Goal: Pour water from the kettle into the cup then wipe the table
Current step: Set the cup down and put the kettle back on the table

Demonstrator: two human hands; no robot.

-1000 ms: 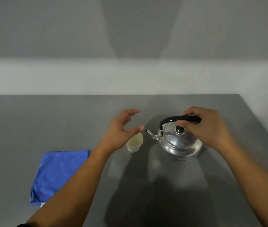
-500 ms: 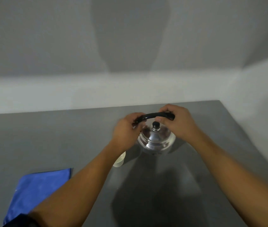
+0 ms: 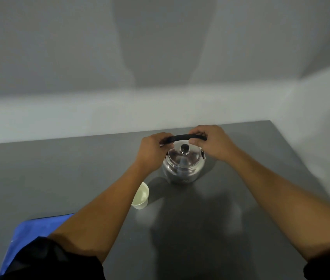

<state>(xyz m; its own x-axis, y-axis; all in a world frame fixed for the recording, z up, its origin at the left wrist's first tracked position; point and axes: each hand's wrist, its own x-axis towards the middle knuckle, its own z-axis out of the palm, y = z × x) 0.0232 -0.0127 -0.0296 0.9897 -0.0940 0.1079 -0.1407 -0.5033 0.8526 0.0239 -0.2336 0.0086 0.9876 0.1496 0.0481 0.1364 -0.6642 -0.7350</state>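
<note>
Cloth: folded blue wiping cloth at lower left of the frame, flat on the table, partly under the left forearm and dark sleeve — untouched, so wiping looks not yet begun.
Cup: small pale paper cup just left of centre, upright, partly hidden by the left forearm; inside looks pale, cannot tell whether any water is in it.
Left hand: left hand above centre, fingers curled round the left end of the handle, clenched on it.
Kettle: round shiny steel kettle with a black knob on the lid, centre of the frame, above and right of the cup, near it but apart; base seems to rest on the table, upright. Spout not visible from here.
Handle: black arched handle spans over the lid, gripped at both ends.
Right hand: right hand right of centre, fingers and thumb closed round the right end of the handle.
Progress: judged early — kettle grasped, no tilt toward the cup, pour and wipe both left.
Table: dark grey matte tabletop; far edge runs just behind the hands against the pale wall, right edge slants down the right side of the frame.
Room: broad bare surface at left and in the lower middle; less margin behind the kettle, near the far edge.
</note>
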